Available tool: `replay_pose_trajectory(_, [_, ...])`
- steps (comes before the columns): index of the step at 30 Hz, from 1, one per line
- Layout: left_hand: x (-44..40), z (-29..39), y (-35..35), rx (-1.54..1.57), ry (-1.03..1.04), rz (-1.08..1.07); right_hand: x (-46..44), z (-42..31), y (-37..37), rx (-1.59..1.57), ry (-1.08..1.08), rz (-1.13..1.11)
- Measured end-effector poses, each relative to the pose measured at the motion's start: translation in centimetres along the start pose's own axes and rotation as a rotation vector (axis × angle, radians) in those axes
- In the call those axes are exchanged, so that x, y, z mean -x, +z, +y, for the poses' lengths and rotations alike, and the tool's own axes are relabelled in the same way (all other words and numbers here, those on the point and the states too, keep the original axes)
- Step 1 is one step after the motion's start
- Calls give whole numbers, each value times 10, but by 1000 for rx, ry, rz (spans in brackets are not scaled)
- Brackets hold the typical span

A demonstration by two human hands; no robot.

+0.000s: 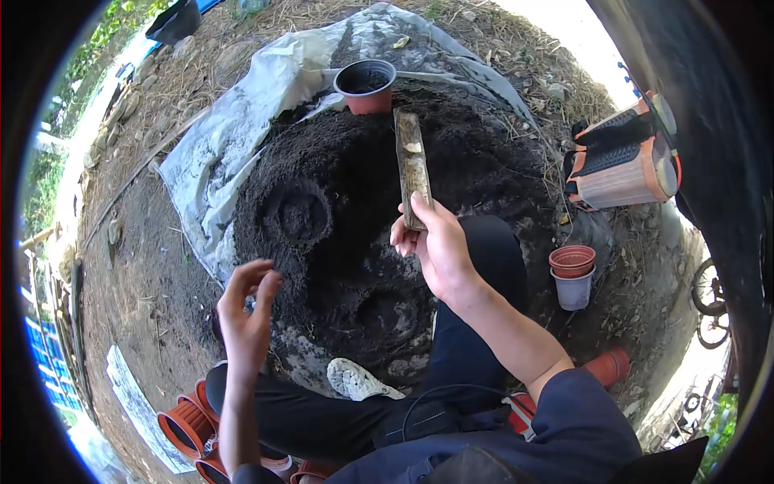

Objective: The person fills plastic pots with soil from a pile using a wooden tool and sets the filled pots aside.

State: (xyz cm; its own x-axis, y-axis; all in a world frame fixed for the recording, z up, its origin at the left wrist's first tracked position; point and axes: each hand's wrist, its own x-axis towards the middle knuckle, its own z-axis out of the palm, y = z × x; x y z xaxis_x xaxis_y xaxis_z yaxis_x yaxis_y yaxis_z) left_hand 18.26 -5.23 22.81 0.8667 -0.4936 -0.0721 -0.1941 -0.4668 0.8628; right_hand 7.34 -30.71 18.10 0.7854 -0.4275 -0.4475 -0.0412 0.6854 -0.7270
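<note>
Past the held wooden strip (pixel 415 171), a reddish pot (pixel 369 103) borders dark soil (pixel 351 161).

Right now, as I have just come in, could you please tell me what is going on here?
A person's right hand grips a narrow wooden strip above dark soil. The left hand is raised with fingers bent, holding nothing visible. A reddish pot with dark contents stands at the soil's far edge, and a crumpled pale sheet lies beside the soil.

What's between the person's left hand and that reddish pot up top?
Dark soil with a round hollow in it; the head view shows this between the left hand and the pot.
</note>
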Motion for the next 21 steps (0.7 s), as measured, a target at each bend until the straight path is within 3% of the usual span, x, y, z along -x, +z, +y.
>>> replay_pose_trajectory(1, [-25, 0, 17, 165, -43, -132, 1, -1, -3, -7, 10, 12])
replay_pose_trajectory(3, [-85, -8, 51, 203, -88, -367, 0, -6, -11, -30, 27, 24])
replay_pose_trajectory(5, [-146, -22, 91, 218, -240, -446, -7, -7, -20, -70, 42, 70])
replay_pose_trajectory(9, [-256, -45, 174, 159, -331, -306, -21, -9, -34, -134, 22, 139])
replay_pose_trajectory(14, [-361, -79, 250, 583, -651, -189, -28, -12, -45, -193, 21, 157])
replay_pose_trajectory(21, [-403, -88, 295, 681, -736, -103, -17, -14, -52, -267, 30, 163])
